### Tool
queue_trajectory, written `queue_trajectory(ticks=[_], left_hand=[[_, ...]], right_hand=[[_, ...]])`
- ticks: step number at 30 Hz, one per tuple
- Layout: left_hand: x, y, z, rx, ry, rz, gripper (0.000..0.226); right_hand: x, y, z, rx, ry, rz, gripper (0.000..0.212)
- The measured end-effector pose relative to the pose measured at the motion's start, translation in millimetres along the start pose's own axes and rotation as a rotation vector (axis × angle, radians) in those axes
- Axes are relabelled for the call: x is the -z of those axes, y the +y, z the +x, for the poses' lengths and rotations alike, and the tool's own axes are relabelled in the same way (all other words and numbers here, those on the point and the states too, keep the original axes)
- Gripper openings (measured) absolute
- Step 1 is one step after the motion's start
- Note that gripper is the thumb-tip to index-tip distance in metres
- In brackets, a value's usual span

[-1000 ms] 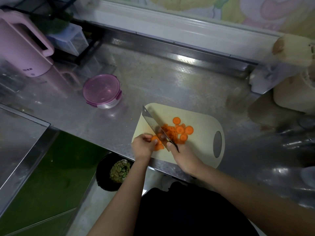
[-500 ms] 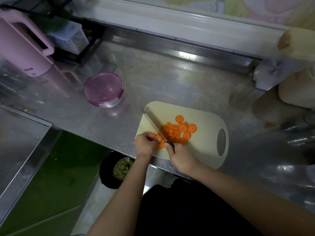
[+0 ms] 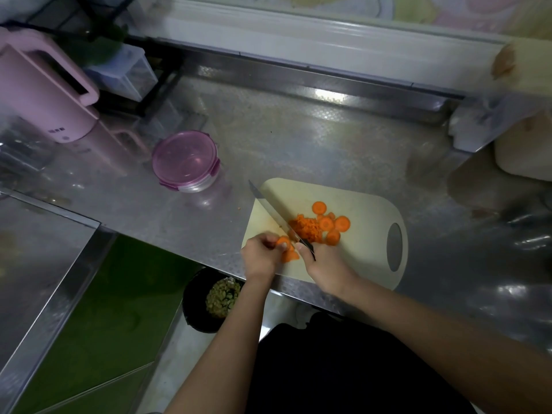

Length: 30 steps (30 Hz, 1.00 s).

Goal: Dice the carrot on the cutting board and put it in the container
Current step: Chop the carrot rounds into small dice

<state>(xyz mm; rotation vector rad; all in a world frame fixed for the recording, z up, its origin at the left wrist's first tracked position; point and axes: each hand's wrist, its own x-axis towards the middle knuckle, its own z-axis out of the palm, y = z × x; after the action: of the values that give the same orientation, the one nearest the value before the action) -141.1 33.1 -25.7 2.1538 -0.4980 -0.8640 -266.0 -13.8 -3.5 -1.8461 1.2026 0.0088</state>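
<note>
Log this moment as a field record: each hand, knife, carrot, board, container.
left hand: pinches carrot slices on the cutting board
right hand: grips the knife by its handle
knife: blade slants across the board, beside the diced pile
round slices: uncut, right of the pile
container: lid on, on the counter left of the board

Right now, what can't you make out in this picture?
Head view, knife handle: mostly buried in the right hand.
Head view, carrot slices at the left hand: fingers cover some, count unclear.
Head view, container: tinted lid hides the contents.
Head view, pale block: cut off by the frame edge.
</note>
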Motion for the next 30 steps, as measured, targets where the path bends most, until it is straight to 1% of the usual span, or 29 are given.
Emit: queue_trajectory(ticks=[4,9,13,21,25,30], left_hand=[[0,-1,1,0.0,-0.01,-0.017,0.015],[-1,-2,1,-0.001,0.024,-0.024,0.019],[-1,-1,1,-0.007,0.009,0.003,0.011],[0,-1,0,-0.015,0.027,0.009,0.012],[0,-1,-1,-0.008,0.027,-0.014,0.01],[1,1,-2,0.017,0.005,-0.024,0.006]], right_hand=[[3,-5,-5,0.039,-0.013,-0.005,0.041],[3,-7,-14,0.05,-0.047,-0.001,0.042],[5,-5,-20,0.051,-0.048,0.026,0.042],[6,-8,-24,0.012,-0.061,0.035,0.041],[0,-9,-21,0.019,-0.005,-0.016,0.046],[-11,-11,-18,0.04,0.06,-0.103,0.045]])
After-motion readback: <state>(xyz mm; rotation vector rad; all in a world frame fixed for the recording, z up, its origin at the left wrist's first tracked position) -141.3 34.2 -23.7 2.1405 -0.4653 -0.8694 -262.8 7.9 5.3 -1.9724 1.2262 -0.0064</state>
